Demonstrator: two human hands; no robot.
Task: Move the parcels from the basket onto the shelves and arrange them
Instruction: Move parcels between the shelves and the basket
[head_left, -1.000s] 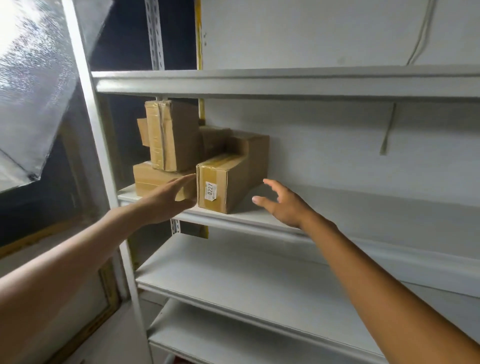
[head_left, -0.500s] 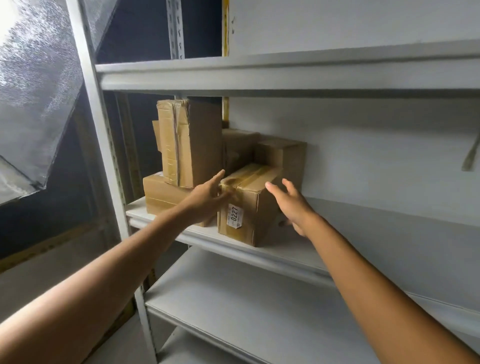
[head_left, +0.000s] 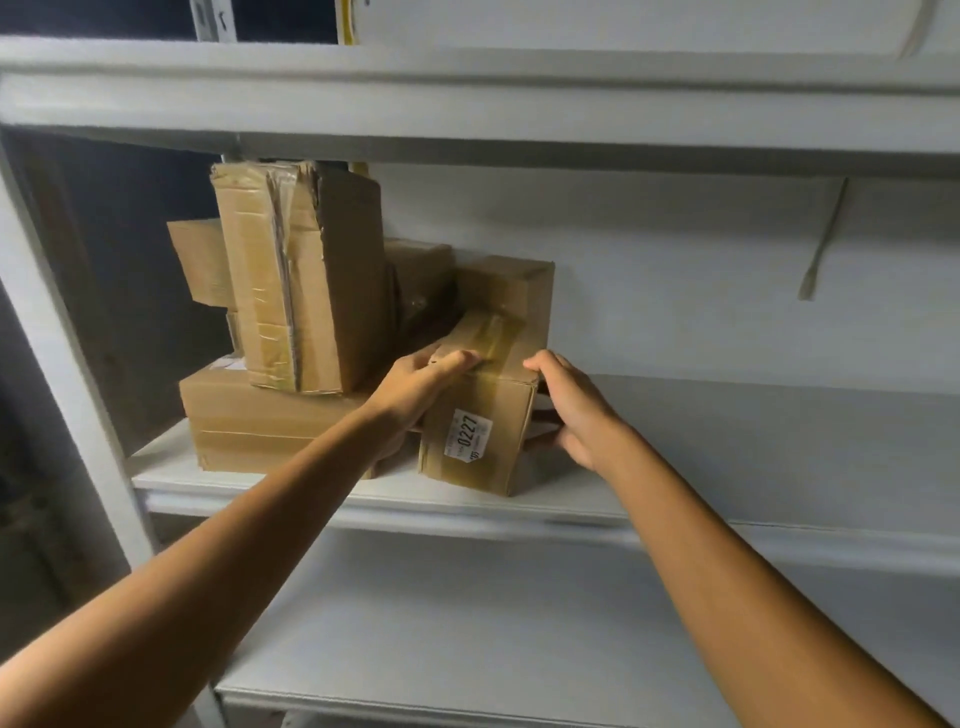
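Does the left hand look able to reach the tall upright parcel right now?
Probably yes, after letting go: the left hand holds the 0227 parcel right beside the tall parcel, whose front face is unobstructed.

Six cardboard parcels are bunched at the left end of the middle shelf (head_left: 727, 415). One flat parcel (head_left: 260, 421) lies at the front edge, one tall parcel (head_left: 306, 280) stands on it, and one labelled parcel (head_left: 483, 405) is just beside. Three are partly hidden behind: left rear parcel (head_left: 200, 260), middle rear parcel (head_left: 421, 275) and right rear parcel (head_left: 514, 286). There is one white label (head_left: 465, 435).

Four shelves show, the others being the top shelf (head_left: 467, 98), lower shelf (head_left: 519, 623) and bottom shelf (head_left: 415, 706).

Two hands are in view, the left hand (head_left: 415, 395) and right hand (head_left: 576, 410).
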